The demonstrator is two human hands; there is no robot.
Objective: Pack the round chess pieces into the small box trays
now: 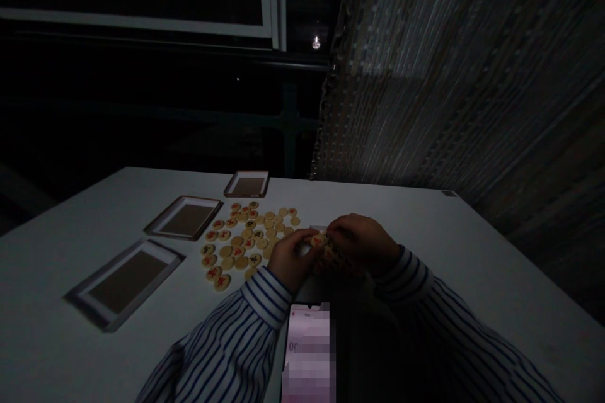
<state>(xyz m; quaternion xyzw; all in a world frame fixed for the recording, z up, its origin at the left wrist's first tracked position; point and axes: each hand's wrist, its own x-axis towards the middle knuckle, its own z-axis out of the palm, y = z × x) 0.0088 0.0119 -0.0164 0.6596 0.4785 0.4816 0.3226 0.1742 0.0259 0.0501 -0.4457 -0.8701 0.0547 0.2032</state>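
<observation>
Several round wooden game discs [246, 236] with red or black characters lie spread on the white table [70, 340]. My left hand [290, 258] and my right hand [362, 242] meet just right of the spread. Both are closed in a pinch on a few of the discs [321, 242] held between them. A small pale item under the hands is mostly hidden. Both wrists wear blue-striped white sleeves.
Three shallow trays with brown insides lie to the left: a near one [125, 282], a middle one [185, 218], a small far one [247, 184]. A lit phone [308, 352] stands before me. A curtain [449, 75] hangs right; a dark window is behind.
</observation>
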